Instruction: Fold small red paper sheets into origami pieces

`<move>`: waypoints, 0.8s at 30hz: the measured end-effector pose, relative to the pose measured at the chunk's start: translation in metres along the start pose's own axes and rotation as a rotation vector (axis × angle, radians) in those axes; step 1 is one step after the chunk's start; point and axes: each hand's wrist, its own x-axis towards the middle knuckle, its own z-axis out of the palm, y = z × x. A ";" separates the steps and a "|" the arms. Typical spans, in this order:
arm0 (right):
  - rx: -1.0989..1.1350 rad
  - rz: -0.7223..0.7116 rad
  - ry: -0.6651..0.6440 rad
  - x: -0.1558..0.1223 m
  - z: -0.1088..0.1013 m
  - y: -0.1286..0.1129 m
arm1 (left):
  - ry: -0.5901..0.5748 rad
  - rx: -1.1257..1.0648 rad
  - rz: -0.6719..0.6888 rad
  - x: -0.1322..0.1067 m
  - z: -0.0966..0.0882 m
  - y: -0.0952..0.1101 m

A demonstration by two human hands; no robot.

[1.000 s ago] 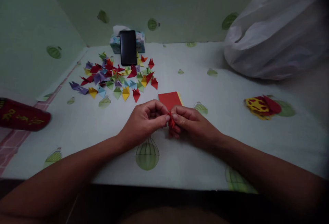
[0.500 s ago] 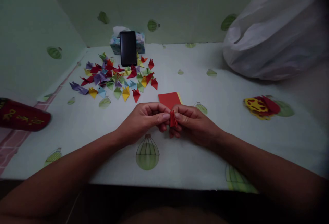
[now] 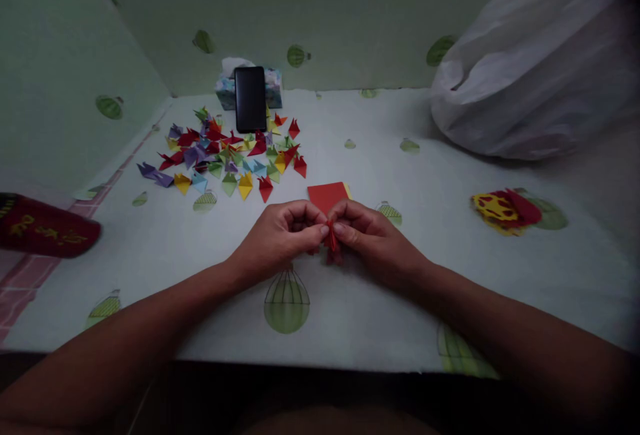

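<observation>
Between the fingertips of both hands is a small folded piece of red paper (image 3: 331, 240), pinched near its top. My left hand (image 3: 293, 228) grips it from the left with thumb and forefinger. From the other side my right hand (image 3: 367, 232) pinches it too, the two thumbs almost touching. Fingers cover much of the paper, so its exact fold is hard to make out. Just beyond the hands lies a stack of square red paper (image 3: 327, 195) with a yellow edge showing. Many small folded paper cranes (image 3: 230, 155) in several colours spread over the table at the back left.
A black phone (image 3: 251, 98) leans on a tissue box (image 3: 274, 87) behind the cranes. At the left edge lies a dark red cylinder (image 3: 50, 225) with yellow lettering. A large white plastic bag (image 3: 525, 82) fills the back right, with red and yellow cut-outs (image 3: 505, 210) nearer me.
My fingertips have drawn closer together on the folded red paper, and its lower part now shows narrower and more covered. The whole view has shifted very slightly.
</observation>
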 end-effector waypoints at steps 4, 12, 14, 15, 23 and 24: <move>-0.273 -0.151 0.104 -0.002 0.003 -0.007 | 0.137 0.172 0.077 -0.002 0.006 -0.003; -0.684 -0.348 0.166 -0.006 0.010 -0.006 | 0.248 0.144 0.075 -0.005 0.011 -0.007; -0.676 -0.361 0.183 -0.007 0.011 -0.005 | 0.251 0.128 0.086 -0.006 0.012 -0.008; -0.662 -0.358 0.190 -0.008 0.012 -0.004 | 0.253 0.122 0.095 -0.006 0.012 -0.008; -0.627 -0.352 0.306 -0.010 0.014 0.002 | 0.269 0.028 0.096 -0.006 0.015 -0.008; -0.658 -0.375 0.322 -0.010 0.015 0.002 | 0.276 0.022 0.100 -0.006 0.016 -0.008</move>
